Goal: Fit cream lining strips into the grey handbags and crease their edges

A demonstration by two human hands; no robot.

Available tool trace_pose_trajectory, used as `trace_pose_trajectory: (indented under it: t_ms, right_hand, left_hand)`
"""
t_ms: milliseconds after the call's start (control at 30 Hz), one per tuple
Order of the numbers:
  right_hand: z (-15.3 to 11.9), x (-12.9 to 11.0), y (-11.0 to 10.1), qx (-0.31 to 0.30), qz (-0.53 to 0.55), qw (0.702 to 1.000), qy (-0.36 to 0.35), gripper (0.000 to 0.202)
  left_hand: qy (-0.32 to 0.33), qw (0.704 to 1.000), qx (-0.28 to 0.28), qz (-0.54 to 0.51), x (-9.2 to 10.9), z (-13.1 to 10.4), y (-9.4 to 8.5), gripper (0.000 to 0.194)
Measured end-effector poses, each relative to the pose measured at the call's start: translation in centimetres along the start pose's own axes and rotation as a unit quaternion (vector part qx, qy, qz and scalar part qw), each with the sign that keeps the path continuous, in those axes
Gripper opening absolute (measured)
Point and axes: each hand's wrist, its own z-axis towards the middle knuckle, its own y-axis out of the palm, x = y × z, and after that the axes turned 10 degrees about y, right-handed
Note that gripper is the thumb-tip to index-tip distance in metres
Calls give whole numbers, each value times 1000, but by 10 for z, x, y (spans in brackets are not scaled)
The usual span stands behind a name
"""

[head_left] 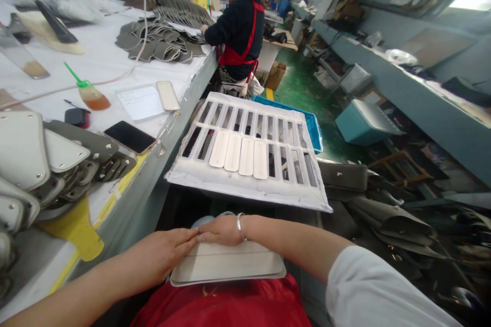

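Observation:
A cream, round-cornered flat panel (233, 265), perhaps leather, rests against the red apron (226, 306) at the bottom. Two edges show along its near side, so it looks layered or folded. My left hand (174, 250) lies flat over its far left part, fingers stretched out to the right. Flat across its far edge, my right hand (220, 230) meets the left at the fingertips; a silver bangle circles that wrist. Both thumbs are hard to make out. Beyond the hands, a white slotted rack (245, 191) carries several narrow cream strips (233, 153) side by side.
Left, the white table (126, 66) holds a phone (130, 137), a green-tipped glue bottle (92, 94), stacked cream pieces (21, 148) and grey pieces (159, 41). A co-worker (241, 30) sits beyond. A blue crate (316, 133) and dark bags (387, 214) are right.

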Motion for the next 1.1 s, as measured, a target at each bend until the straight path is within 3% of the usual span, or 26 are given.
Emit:
trace_pose_trajectory:
  t_ms: [133, 267, 400, 467, 533, 600, 700, 800, 900, 1100]
  right_hand:
    - [-34, 26, 10, 22, 75, 997, -12, 40]
    - [-74, 50, 21, 99, 125, 984, 77, 36]
    - [-104, 44, 19, 145, 45, 982, 115, 39]
    - [-124, 33, 27, 253, -5, 962, 103, 38]
    - [-147, 19, 49, 398, -23, 910, 115, 34]
    - [-167, 8, 80, 478, -11, 864, 156, 28]
    - [-180, 2, 126, 499, 21, 842, 203, 21]
    - [-173, 6, 150, 517, 9, 832, 199, 16]
    - [-165, 10, 155, 534, -46, 822, 193, 26]
    - [-165, 5, 152, 512, -134, 812, 246, 22]
  left_hand:
    - [-9, 998, -27, 50, 6, 2, 6, 64]
    - [-9, 998, -10, 61, 6, 2, 4, 60]
    - [-43, 996, 20, 73, 13, 4, -1, 48]
    - [-46, 994, 59, 73, 26, 10, 3, 41]
    - [-36, 992, 106, 55, 45, 21, 14, 38]
    - [-30, 990, 139, 22, 68, 38, 28, 36]
    - [-40, 989, 145, -10, 96, 67, 42, 23]
    - [-57, 988, 143, 3, 108, 87, 45, 11]
    - [-59, 988, 144, 19, 108, 93, 44, 19]
    - [-86, 985, 139, 47, 110, 97, 48, 22]
